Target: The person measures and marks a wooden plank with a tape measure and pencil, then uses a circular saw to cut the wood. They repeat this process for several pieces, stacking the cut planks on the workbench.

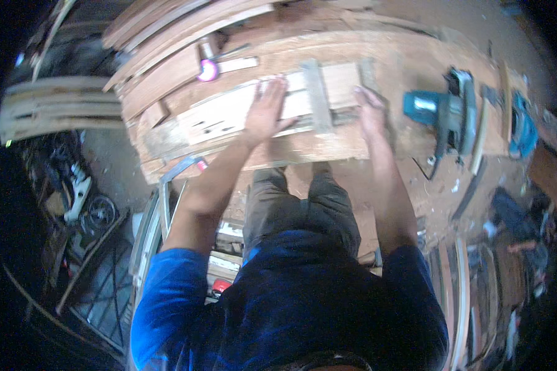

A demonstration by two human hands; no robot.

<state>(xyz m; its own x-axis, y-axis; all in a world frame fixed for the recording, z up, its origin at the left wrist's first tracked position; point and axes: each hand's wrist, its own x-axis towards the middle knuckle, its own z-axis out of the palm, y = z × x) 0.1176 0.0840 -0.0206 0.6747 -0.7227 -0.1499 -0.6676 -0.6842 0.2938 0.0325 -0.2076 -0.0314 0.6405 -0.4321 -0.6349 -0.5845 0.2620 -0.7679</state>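
Observation:
A pale wooden board [213,116] with dark slots near its left end lies lengthwise on the workbench. My left hand [267,110] rests flat on it, fingers stretched and the thumb apart. At the right end of the piece, my right hand [371,111] has its fingers bent against the wood; slight blur softens their outline. Between the hands a greyish wooden strip [317,98] runs crosswise over the board. A second grey strip [366,73] lies crosswise just beyond my right hand.
Right of the hands stand a teal circular saw [442,111] and another teal power tool [522,127]. Stacked planks [173,68] fill the bench's far left, beside a pink-and-white round object [208,70]. A metal square [167,176] overhangs the near left edge. My legs stand against the bench [346,147].

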